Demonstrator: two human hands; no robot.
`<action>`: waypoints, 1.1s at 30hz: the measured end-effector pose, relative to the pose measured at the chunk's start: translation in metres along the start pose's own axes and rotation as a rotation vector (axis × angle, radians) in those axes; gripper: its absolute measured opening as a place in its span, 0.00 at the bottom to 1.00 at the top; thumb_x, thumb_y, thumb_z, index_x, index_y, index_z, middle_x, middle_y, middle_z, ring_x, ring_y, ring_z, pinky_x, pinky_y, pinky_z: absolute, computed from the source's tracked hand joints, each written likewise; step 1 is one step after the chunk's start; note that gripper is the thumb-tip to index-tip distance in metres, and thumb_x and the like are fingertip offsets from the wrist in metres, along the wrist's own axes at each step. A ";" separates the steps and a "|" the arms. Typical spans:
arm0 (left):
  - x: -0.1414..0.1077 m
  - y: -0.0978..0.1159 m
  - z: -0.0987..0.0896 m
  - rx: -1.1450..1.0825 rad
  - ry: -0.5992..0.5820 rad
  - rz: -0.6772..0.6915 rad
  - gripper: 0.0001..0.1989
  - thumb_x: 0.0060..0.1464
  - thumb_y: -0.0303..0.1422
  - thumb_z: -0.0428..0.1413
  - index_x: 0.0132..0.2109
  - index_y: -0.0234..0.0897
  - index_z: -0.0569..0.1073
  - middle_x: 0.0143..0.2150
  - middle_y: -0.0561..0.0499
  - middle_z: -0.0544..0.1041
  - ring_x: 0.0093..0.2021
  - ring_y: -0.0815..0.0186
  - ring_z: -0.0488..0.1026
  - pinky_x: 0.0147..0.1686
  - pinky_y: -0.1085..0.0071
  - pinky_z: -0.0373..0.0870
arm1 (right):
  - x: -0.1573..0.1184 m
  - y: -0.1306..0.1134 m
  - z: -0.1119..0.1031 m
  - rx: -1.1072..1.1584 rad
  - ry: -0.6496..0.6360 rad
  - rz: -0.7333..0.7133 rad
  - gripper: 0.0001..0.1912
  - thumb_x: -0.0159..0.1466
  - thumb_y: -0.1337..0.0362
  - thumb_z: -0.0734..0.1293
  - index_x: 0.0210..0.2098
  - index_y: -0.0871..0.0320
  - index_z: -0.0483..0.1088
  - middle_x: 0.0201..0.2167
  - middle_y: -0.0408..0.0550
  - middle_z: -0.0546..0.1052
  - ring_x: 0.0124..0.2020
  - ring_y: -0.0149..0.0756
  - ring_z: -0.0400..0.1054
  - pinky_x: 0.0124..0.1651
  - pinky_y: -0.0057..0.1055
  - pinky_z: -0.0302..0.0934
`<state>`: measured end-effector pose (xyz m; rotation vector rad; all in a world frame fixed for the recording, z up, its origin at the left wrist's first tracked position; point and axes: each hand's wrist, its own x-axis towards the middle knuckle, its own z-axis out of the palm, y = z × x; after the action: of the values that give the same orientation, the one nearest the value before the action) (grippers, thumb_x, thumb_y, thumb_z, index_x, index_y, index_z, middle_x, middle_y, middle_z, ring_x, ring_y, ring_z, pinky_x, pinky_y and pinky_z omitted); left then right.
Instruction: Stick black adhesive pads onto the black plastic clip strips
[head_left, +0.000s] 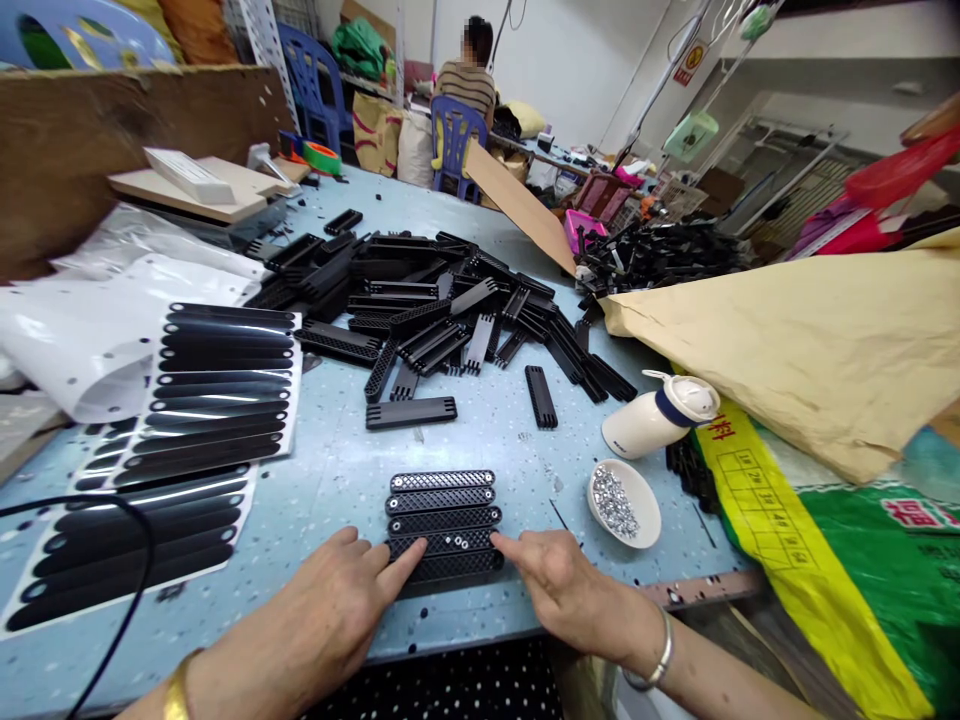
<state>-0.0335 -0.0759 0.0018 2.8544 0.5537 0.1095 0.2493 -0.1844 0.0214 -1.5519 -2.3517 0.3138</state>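
Several black textured plastic bars (442,498) lie side by side in a stack near the table's front edge. The upper ones have a small silvery ring at each end, and a few loose rings (459,543) rest on a lower bar. My left hand (346,590) reaches in from the left, its index finger stretched out and its tip on that bar. From the other side my right hand (555,575) points its index finger at the bar's right end, touching it. Its other fingers are bent. A white bowl (651,510) of small metal rings stands to the right.
Beyond the stack is a heap of black bars (420,300). Sheets of black strips (217,385) lie on the left, crossed by a black cable (146,560). A white bottle (645,425) lies tilted by the bowl, beside brown paper (810,340). A person (469,80) sits farther back.
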 end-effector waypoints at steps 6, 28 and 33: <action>0.000 0.005 -0.019 0.045 -0.061 0.013 0.36 0.50 0.14 0.44 0.66 0.34 0.59 0.37 0.44 0.75 0.34 0.58 0.70 0.43 0.56 0.69 | -0.002 -0.006 0.004 -0.179 -0.166 -0.121 0.34 0.55 0.80 0.54 0.62 0.78 0.56 0.35 0.60 0.74 0.34 0.43 0.65 0.39 0.47 0.68; -0.014 -0.002 -0.026 -0.021 0.123 -0.026 0.34 0.53 0.15 0.43 0.66 0.36 0.55 0.45 0.44 0.76 0.42 0.59 0.73 0.49 0.55 0.70 | 0.018 -0.010 0.006 0.006 0.112 -0.077 0.19 0.66 0.76 0.52 0.51 0.72 0.67 0.25 0.51 0.72 0.26 0.37 0.63 0.27 0.35 0.61; 0.029 0.020 -0.033 0.067 -0.014 -0.010 0.30 0.51 0.17 0.46 0.62 0.29 0.61 0.35 0.45 0.77 0.30 0.60 0.72 0.34 0.61 0.73 | 0.029 -0.023 0.007 -0.177 -0.077 -0.092 0.23 0.63 0.76 0.56 0.57 0.75 0.62 0.29 0.55 0.74 0.27 0.41 0.65 0.28 0.37 0.60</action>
<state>-0.0030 -0.0764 0.0392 2.9145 0.5793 0.0711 0.2167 -0.1663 0.0268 -1.5256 -2.5629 0.1510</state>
